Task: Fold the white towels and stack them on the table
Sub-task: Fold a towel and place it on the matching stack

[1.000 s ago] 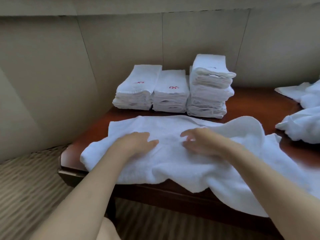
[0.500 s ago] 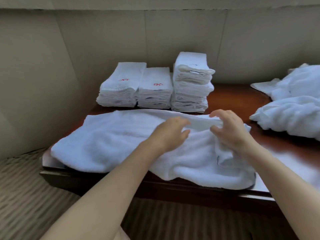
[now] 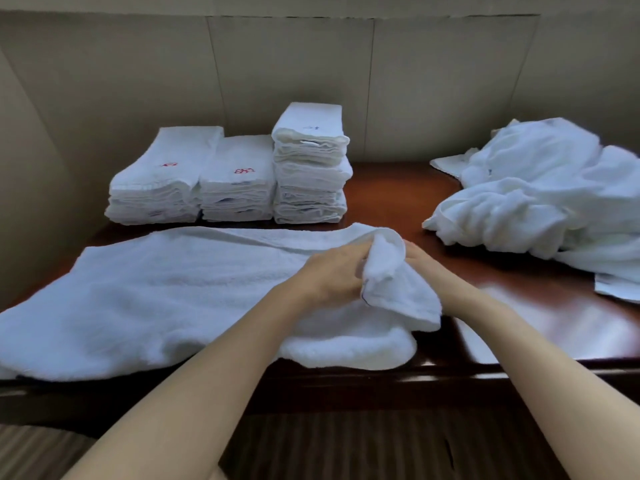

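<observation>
A large white towel (image 3: 166,296) lies spread along the front of the dark wooden table (image 3: 540,317), its left end hanging past the table's corner. At its right end my left hand (image 3: 332,275) grips a bunched-up fold of the towel, lifted off the surface. My right hand (image 3: 426,268) holds the same raised end from the far side; the cloth hides most of its fingers. Three stacks of folded white towels (image 3: 242,178) stand in a row at the back, the right one tallest.
A heap of unfolded white towels (image 3: 540,199) covers the table's right side and runs out of view. A beige panelled wall closes the back and left. Striped carpet lies below the table's front edge.
Both hands moved from the towel's middle to its right end and gathered it up. The end now stands bunched and lifted between them. The view shifted right.
</observation>
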`<state>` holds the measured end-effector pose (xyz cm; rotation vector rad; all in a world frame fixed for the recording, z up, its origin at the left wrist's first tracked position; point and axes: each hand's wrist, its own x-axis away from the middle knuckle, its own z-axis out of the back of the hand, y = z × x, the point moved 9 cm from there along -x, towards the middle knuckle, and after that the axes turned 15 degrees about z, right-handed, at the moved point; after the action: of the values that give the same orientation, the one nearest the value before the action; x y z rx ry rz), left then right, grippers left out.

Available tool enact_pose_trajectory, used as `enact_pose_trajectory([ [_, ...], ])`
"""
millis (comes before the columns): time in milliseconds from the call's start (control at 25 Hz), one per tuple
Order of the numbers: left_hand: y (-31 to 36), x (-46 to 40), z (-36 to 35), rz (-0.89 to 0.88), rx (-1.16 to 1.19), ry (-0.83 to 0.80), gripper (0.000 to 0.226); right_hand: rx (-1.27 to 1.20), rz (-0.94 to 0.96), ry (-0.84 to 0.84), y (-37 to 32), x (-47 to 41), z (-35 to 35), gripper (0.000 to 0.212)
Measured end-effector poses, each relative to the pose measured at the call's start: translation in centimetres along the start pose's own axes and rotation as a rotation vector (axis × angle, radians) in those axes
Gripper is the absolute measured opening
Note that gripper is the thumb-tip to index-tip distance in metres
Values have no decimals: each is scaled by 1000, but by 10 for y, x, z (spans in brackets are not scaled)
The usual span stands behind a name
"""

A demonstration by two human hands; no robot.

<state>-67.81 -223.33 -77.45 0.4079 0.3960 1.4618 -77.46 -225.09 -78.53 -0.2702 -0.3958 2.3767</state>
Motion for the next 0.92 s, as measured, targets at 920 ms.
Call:
enact_pose_trajectory([
  [920,42,-45,-62,65,-166,-378,55,-91,-476,91,100,79,31,32],
])
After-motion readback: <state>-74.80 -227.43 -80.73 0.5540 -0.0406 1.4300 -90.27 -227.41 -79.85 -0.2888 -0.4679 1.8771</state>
